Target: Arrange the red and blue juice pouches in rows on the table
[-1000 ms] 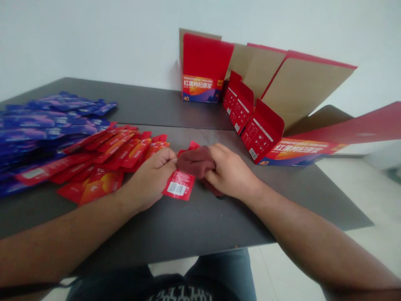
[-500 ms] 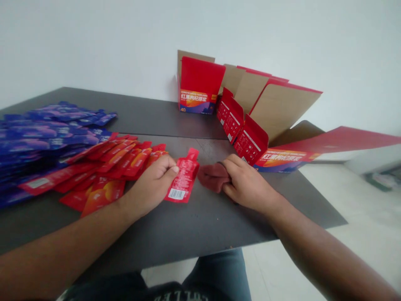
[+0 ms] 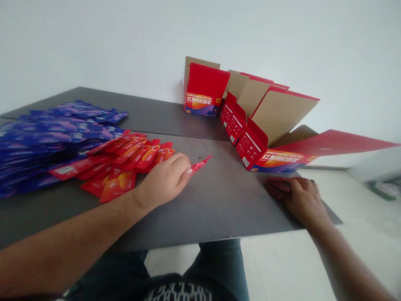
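Observation:
My left hand [image 3: 167, 177] is closed on a red pouch [image 3: 201, 164], which is turned nearly edge-on with its tip pointing right. Just left of that hand lies a pile of red and orange pouches [image 3: 120, 184]. At the table's right side, my right hand [image 3: 302, 196] rests low near the tabletop, its fingers on a dark red cloth [image 3: 277, 188]. Part of the cloth is hidden beneath the fingers. The nearest box to this hand is an open red and purple carton [image 3: 278, 161] just behind it.
A large heap of blue pouches [image 3: 56, 133] covers the left of the dark table [image 3: 200, 213]. Further open cartons [image 3: 233, 115] stand in a row at the back right, flaps up. One carton [image 3: 203, 102] stands near the wall. Pale floor tiles [image 3: 275, 259] show beyond the table's edge.
My right hand has moved right with the cloth, away from the pouch and down by the table's right side. The pouch in my left hand has turned from facing me to edge-on.

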`<state>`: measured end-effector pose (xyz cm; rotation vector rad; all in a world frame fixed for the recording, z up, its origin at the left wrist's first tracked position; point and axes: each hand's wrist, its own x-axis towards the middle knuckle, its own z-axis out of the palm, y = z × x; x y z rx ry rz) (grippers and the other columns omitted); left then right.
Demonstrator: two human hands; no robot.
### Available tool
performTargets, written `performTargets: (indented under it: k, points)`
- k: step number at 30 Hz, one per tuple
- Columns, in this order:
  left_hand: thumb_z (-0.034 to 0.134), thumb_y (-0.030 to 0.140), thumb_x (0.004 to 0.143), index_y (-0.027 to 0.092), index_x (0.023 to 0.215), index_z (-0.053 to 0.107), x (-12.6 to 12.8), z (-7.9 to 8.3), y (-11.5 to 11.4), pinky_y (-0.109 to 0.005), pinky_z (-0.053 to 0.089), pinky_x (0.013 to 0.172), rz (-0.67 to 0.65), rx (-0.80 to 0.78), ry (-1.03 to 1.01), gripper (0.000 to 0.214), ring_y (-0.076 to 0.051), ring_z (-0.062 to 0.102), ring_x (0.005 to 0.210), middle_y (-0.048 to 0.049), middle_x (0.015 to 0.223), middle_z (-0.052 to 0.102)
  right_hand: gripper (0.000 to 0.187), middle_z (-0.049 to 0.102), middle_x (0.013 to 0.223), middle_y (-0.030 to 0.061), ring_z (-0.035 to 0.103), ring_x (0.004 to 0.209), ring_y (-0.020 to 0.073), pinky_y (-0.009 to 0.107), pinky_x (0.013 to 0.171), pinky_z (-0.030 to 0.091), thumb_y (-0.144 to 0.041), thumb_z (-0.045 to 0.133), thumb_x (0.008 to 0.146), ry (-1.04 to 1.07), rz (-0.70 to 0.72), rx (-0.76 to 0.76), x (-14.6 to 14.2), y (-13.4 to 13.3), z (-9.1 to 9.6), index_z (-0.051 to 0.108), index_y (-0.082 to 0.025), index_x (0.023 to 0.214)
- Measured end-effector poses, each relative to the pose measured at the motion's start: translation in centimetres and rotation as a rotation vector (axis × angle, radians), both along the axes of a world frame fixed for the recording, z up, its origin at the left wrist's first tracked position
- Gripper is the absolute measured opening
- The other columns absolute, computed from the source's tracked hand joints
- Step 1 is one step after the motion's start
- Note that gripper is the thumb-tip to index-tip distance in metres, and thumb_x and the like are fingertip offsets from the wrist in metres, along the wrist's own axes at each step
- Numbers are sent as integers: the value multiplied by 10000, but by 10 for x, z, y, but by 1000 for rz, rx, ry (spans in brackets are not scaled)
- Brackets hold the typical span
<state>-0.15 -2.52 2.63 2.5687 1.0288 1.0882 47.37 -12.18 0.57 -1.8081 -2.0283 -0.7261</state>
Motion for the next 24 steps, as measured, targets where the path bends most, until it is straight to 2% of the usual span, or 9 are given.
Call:
performTargets:
  k: [4,5,7,9,11,12,16,20,24]
  points:
    - [535,206,1049,181,1011,705,7,1,-15,-376,524,802,-78,256,314,176,-256,671,959,-111,1051,739,584,659,1353,186,675,1235,459,641,1031,568,-196,669,817,132,122,-204,1,-10,-1,650,-285,1393]
    - [549,203,1053,184,1004,716,10,0,-17,-366,516,770,-104,291,365,175,-250,671,938,-98,1019,740,599,648,1401,193,668,1278,457,627,1064,567,-188,668,831,158,164,-223,-1,-13,1,640,-303,1418]
    - [587,207,1056,192,992,734,18,-4,-21,-354,500,724,-135,314,445,161,-245,673,914,-80,973,738,600,631,1443,212,651,1329,462,625,1110,555,-198,675,863,187,210,-149,-9,-21,5,629,-311,1451]
    - [638,241,1050,187,979,752,23,-7,-21,-361,506,716,-147,278,504,144,-255,682,917,-78,951,745,596,628,1434,221,634,1356,473,656,1130,540,-231,688,895,195,212,11,-26,-30,9,610,-313,1480]
    - [687,313,1040,175,985,770,25,-8,-19,-388,541,774,-172,199,517,170,-276,701,967,-86,979,770,619,643,1405,200,635,1355,462,676,1120,542,-246,701,918,206,235,98,-52,-39,12,570,-357,1513]
    - [700,352,1036,173,997,778,24,-6,-18,-401,556,817,-198,150,504,199,-283,711,997,-89,1007,785,631,651,1396,191,647,1342,440,647,1113,557,-236,710,924,220,266,75,-67,-43,14,558,-397,1516]
    - [608,355,1080,202,1096,791,6,10,-14,-411,559,990,-312,-14,392,239,-263,734,1102,-84,1143,815,573,620,1472,164,667,1351,380,604,1080,623,-202,676,962,214,419,-244,-131,-47,19,558,-330,1508]
    - [523,289,1080,209,1120,804,-30,28,-6,-423,531,1079,-212,-44,278,295,-267,730,1166,-102,1191,814,554,635,1488,184,667,1359,358,591,1114,615,-163,685,957,223,539,-418,-179,-30,25,600,-258,1496]
    - [564,296,1037,188,1130,813,-63,31,3,-477,528,1096,-27,7,309,286,-306,726,1164,-123,1202,809,595,641,1497,198,640,1347,380,639,1118,586,-217,744,965,156,625,-477,-217,-3,32,591,-219,1540]
